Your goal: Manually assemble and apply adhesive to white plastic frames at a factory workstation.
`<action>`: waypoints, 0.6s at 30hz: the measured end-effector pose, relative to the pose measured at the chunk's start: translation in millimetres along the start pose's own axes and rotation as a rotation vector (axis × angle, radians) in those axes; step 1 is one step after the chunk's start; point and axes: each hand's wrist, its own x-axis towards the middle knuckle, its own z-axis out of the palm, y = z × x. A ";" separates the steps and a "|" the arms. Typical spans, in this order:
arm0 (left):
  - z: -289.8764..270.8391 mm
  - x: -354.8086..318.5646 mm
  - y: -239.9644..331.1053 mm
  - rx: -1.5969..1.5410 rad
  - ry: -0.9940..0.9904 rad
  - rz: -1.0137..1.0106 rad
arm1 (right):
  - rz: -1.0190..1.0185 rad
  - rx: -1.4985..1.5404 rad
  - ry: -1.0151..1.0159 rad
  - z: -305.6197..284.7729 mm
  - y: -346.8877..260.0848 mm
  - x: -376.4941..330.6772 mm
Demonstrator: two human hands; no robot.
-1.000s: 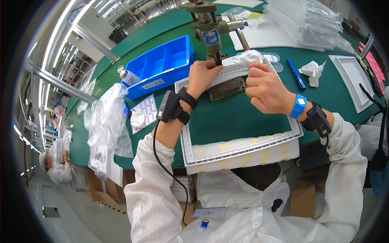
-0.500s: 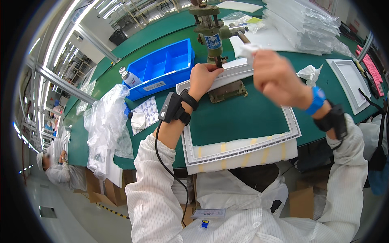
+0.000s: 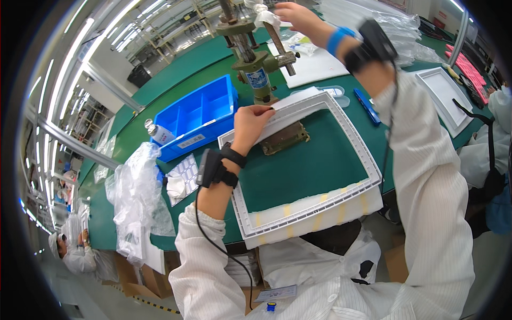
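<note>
A white rectangular frame [image 3: 368, 154] lies on the green table, its far side at the green hand-lever press [image 3: 256, 69]. At that far side, below the press head, my left hand [image 3: 249, 127] is closed in a pinch. A small dark bit shows at its fingertips; what it is I cannot make out. My right hand [image 3: 300, 20] is raised at the top, fingers stretched out. It is just right of the press lever's handle [image 3: 264, 16], which is wrapped in white cloth, and does not grip it. The frame's near side rests on white foam [image 3: 314, 221] with yellowish strips.
A blue divided bin [image 3: 197, 114] with a small bottle [image 3: 160, 133] stands left of the press. Crumpled clear plastic [image 3: 136, 197] lies at the left. To the right are a blue cutter knife [image 3: 367, 106] and another white frame [image 3: 426, 85]. A co-worker [image 3: 80, 250] is at far left.
My right hand has moved up and left with the lever and now has its fingers off the wrapped handle. The left hand stays pinched at the frame's far side. The view has shifted slightly.
</note>
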 end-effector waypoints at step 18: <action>-95.9 -78.0 -39.9 -0.529 0.204 -0.163 | 0.606 -0.555 0.037 -68.3 -76.9 -363.8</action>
